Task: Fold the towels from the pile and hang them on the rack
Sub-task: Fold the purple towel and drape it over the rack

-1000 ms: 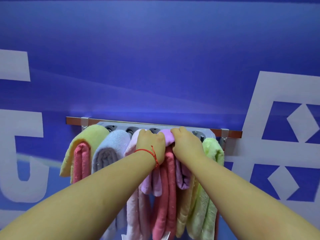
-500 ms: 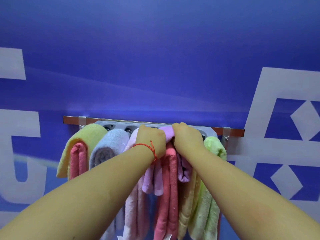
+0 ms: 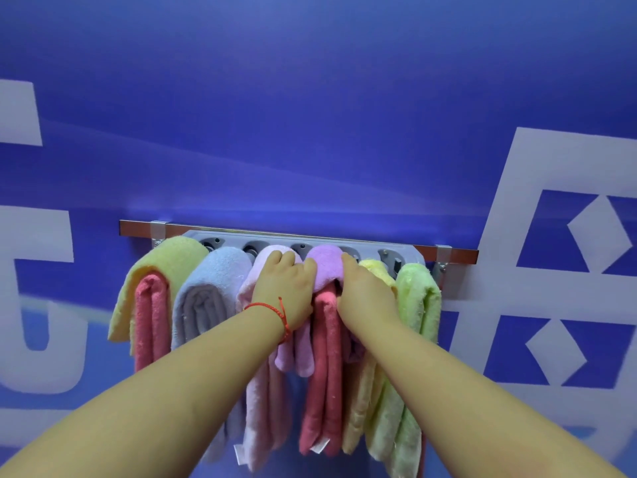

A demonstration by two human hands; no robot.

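Blue wall (image 3: pixel 310 115), white shapes. Centre frame: left hand (image 3: pixel 284 284) and right hand (image 3: pixel 365 291) flank the purple towel (image 3: pixel 325 267), fingers curled onto it, draped on the rack (image 3: pixel 458 254) between pink and yellow towels.

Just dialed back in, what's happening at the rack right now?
A person is settling a folded lilac terry towel over the wall-mounted grey rack. The left hand and the right hand flank it, fingers on the cloth. Yellow, pale blue, pink, coral and green towels already hang alongside on the rack.
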